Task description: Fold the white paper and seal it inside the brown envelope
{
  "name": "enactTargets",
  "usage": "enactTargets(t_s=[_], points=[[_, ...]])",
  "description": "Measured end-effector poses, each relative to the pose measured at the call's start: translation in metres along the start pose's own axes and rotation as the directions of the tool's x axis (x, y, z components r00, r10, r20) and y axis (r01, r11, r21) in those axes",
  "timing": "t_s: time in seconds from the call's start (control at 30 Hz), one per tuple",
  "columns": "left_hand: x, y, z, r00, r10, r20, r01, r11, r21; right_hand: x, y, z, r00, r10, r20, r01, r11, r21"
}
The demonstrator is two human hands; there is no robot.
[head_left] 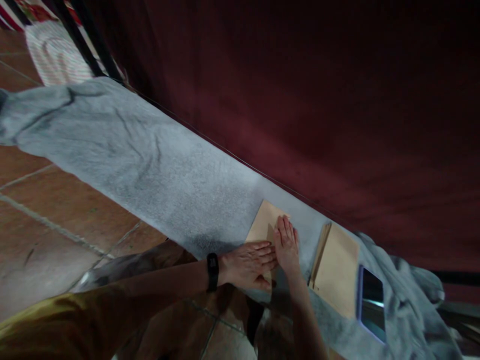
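Lying beneath both hands, a brown paper piece [265, 220] rests on the grey cloth [180, 175], between its long bare-looking stretch and a stack of brown paper [337, 267]. The left hand [250, 262], with a black wristband [212, 272] behind it, lies flat across the lower part, fingers slightly spread; the right hand [287, 245] lies near its right edge, fingers nearly together, neither pinching anything. Flattening or smoothing seems under way rather than finished, as both hands are on the piece; its covered part hides whether any fold is complete. The stack sits apart from the hands, though whether those pieces are done or waiting I cannot tell. Beside it lies a smartphone [371, 302]; beyond hang dark red fabric [300, 100] and, opposite, floor tiles [48, 240].
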State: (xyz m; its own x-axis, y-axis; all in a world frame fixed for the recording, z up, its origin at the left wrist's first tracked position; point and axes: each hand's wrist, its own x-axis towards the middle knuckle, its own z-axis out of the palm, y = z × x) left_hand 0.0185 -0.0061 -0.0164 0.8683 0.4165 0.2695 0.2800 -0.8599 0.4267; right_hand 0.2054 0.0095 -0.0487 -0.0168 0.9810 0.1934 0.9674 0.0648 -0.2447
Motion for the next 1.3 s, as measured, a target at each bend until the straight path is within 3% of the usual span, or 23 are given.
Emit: enactTargets(t_s=[0.23,0.33,0.47,0.63,0.73,0.83,1.1,1.2,1.3], points=[[-0.015,0.010,-0.006,0.996,0.087,-0.023,-0.088,0.995,-0.049,-0.003,-0.006,-0.004,0.998,-0.058,-0.026,0.057,0.998,-0.016],[-0.020,0.013,-0.008,0.988,0.150,-0.039,-0.152,0.988,-0.039,-0.005,-0.017,-0.010,0.974,-0.208,0.092,0.203,0.977,0.059],[-0.023,0.016,-0.011,0.987,0.160,-0.031,-0.161,0.986,-0.053,-0.007,-0.033,-0.015,0.887,-0.382,0.260,0.348,0.922,0.169],[-0.022,0.020,-0.013,0.993,0.102,0.051,-0.095,0.986,-0.136,-0.004,-0.037,-0.013,0.911,-0.332,0.244,0.308,0.942,0.133],[-0.023,0.019,-0.011,0.996,0.085,0.018,-0.081,0.984,-0.161,0.001,-0.034,-0.008,0.933,-0.300,0.197,0.293,0.954,0.064],[-0.023,0.017,-0.010,0.989,0.146,-0.024,-0.148,0.982,-0.114,0.007,-0.032,-0.004,0.952,-0.272,0.139,0.276,0.961,-0.013],[-0.022,0.022,-0.015,0.983,0.182,0.026,-0.182,0.983,0.005,0.015,-0.034,0.003,0.985,-0.170,0.001,0.169,0.979,-0.112],[-0.020,0.022,-0.019,0.962,0.271,0.029,-0.273,0.956,0.110,0.013,-0.035,0.004,0.984,-0.177,-0.023,0.173,0.978,-0.115],[-0.020,0.021,-0.022,0.955,0.297,-0.014,-0.289,0.938,0.192,0.009,-0.035,0.005,0.979,-0.200,-0.039,0.195,0.975,-0.105]])
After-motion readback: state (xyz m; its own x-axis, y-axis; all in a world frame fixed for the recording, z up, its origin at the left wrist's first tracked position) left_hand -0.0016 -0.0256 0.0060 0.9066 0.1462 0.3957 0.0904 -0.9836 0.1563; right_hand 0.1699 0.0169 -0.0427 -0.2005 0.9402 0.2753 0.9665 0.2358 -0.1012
